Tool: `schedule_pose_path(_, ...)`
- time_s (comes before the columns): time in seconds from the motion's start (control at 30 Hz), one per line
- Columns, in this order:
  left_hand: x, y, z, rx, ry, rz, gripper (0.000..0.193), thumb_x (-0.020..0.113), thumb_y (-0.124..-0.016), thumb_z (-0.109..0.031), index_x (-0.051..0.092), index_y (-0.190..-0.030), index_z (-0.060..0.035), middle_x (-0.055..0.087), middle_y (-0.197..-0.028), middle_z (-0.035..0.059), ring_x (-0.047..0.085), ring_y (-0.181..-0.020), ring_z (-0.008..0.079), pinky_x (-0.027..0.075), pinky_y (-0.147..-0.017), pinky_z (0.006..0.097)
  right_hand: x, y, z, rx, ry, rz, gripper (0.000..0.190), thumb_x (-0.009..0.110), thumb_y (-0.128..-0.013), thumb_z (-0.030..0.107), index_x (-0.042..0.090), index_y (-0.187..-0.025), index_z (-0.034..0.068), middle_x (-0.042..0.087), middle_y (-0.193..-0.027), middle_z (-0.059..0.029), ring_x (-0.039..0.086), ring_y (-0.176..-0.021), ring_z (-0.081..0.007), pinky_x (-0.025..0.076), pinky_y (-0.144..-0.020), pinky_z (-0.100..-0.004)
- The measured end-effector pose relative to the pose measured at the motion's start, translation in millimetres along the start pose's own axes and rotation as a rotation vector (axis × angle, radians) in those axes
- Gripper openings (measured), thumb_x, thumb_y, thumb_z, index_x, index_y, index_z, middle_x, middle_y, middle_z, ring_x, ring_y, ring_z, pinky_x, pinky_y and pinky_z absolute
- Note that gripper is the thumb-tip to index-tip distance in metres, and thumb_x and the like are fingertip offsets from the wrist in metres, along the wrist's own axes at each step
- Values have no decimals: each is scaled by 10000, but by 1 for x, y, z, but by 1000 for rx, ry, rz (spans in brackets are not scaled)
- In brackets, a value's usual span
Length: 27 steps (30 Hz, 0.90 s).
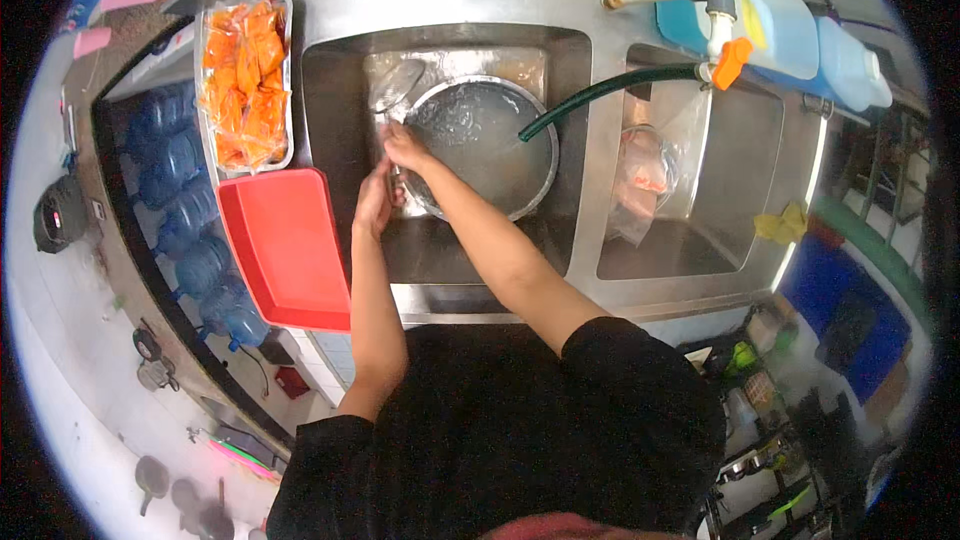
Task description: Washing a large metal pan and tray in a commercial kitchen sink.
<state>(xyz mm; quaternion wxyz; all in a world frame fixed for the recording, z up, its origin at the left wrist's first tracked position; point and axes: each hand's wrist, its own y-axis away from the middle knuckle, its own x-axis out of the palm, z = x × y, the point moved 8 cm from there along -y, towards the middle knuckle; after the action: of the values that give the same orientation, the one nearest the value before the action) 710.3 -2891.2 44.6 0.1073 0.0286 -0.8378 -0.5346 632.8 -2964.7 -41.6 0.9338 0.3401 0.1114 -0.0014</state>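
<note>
Both hands are in the left basin of a stainless steel sink (442,34), at the left rim of a large round metal bowl (556,157) full of cloudy water. My right hand (405,147) lies by the bowl's upper left edge, its fingers bent. Just below it is my left hand (377,199), fingertips close to the right one. Whether either hand grips anything I cannot tell. A clear, shiny piece, perhaps plastic, lies above the hands (399,85). A dark green hose (600,99) ends over the water.
Left of the basin stand a tray of orange packets in clear plastic (247,86) and a red plastic tray (285,247). Bagged pinkish food (640,184) lies in the right basin. Behind it are a pipe with an orange valve (731,64) and plastic jugs (780,19). A yellow cloth (781,223) hangs at right.
</note>
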Motion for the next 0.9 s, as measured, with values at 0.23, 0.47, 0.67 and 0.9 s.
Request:
schedule_pose_path(0.23,-110,-33,30,281,-835,-699,347,479,-875,-311,549,-1019,-3,612,-939,210,593,-878,358,450,-797,431,-108,86,-50,112,262,-107,436,523,-797,276,531,-1118,-18,523,-1179,-219,468,-1110,-375,343,-962,-445)
schedule_pose_path(0.47,-120,-56,65,359,-1127,-817,398,398,-867,-258,525,-1032,82,566,-1027,299,544,-983,421,408,-870,459,-152,82,-86,-75,965,-504,511,569,-769,257,497,-1168,-54,504,-1180,-238,427,-1140,-380,292,-1006,-446)
schedule_pose_path(0.67,-29,-20,39,586,-909,-771,459,409,-892,-337,507,-984,102,537,-1001,348,527,-960,454,381,-861,487,-68,13,-62,-41,675,-5,460,574,-769,256,540,-1131,-25,538,-1125,-229,459,-1098,-375,306,-996,-447)
schedule_pose_path(0.9,-27,-17,29,495,-845,-778,348,552,-853,-291,531,-793,51,587,-694,257,599,-658,411,456,-600,445,-62,71,-59,35,397,574,404,579,-768,256,591,-1087,9,577,-1061,-219,497,-1050,-369,322,-984,-448)
